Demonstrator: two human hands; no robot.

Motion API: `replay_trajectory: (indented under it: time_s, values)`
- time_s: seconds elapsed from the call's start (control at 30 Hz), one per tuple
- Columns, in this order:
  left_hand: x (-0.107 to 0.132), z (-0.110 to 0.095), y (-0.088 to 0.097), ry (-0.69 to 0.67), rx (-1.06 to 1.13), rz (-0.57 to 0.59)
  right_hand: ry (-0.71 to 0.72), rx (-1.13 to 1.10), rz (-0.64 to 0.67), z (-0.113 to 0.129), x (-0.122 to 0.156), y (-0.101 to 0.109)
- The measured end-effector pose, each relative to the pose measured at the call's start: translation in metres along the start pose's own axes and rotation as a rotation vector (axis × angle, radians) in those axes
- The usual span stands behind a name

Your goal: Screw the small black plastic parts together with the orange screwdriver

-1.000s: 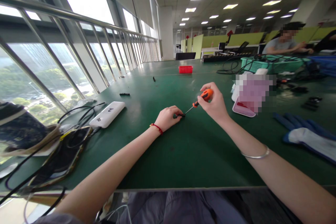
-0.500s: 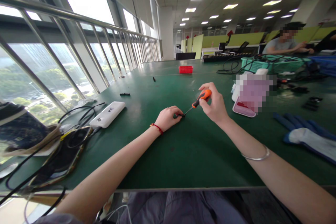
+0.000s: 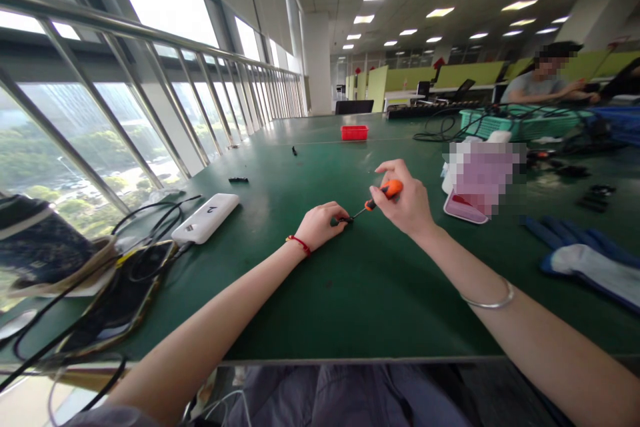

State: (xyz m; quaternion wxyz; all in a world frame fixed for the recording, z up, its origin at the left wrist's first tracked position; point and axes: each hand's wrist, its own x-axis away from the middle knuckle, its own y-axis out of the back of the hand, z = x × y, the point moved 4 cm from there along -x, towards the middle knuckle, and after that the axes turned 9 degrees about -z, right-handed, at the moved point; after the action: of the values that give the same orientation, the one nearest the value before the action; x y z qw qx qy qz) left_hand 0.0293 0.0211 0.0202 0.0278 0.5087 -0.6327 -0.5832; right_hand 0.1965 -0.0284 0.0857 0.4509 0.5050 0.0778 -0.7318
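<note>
Pinching a black part [image 3: 346,219], the left hand [image 3: 320,225] lies low; the right hand [image 3: 410,201] loosely cups a screwdriver [image 3: 391,190].

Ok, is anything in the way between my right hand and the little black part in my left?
Nothing visible blocks the way. Only the screwdriver in your right hand spans the gap, its shaft slanting down to the little black part in your left hand.

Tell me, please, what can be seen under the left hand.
A small black part shows at the finger end of the left hand, with the tip of the orange screwdriver at it. Whatever lies under the palm is covered.
</note>
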Motion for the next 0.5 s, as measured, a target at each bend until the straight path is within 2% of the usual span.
replay_trajectory:
  time_s: [0.1, 0.23, 0.33, 0.5]
  values:
    - [-0.0001, 0.0004, -0.0001, -0.004, -0.009, -0.003, -0.043, -0.006, 0.027, 0.0006, 0.0003, -0.0020]
    - [-0.0002, 0.0011, -0.0005, -0.004, -0.009, -0.004, -0.040, -0.090, -0.017, -0.0005, 0.0008, -0.0014]
    - [-0.0001, 0.0007, -0.0002, -0.001, -0.002, -0.004, -0.028, -0.064, -0.030, -0.0025, 0.0011, -0.0014]
    - [0.0001, 0.0000, 0.0001, -0.009, -0.008, 0.001, -0.059, -0.029, 0.066, 0.0001, 0.0017, -0.0054]
